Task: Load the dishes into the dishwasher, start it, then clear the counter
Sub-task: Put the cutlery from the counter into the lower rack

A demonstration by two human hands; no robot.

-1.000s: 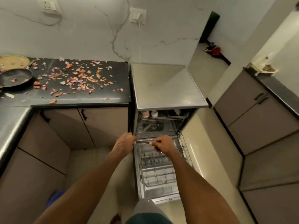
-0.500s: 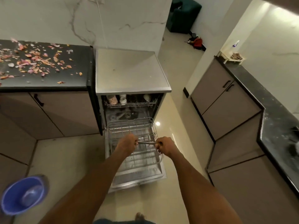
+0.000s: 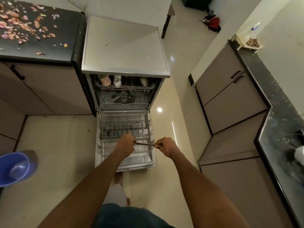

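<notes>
Both hands grip one thin metal utensil (image 3: 144,144) end to end: left hand (image 3: 126,144), right hand (image 3: 166,146), over the pulled-out lower rack (image 3: 125,122). Vs 0.5 s ago: hands further apart, view tilted down, dishwasher (image 3: 125,46) ahead, littered desk (image 3: 41,35) front-left.
</notes>
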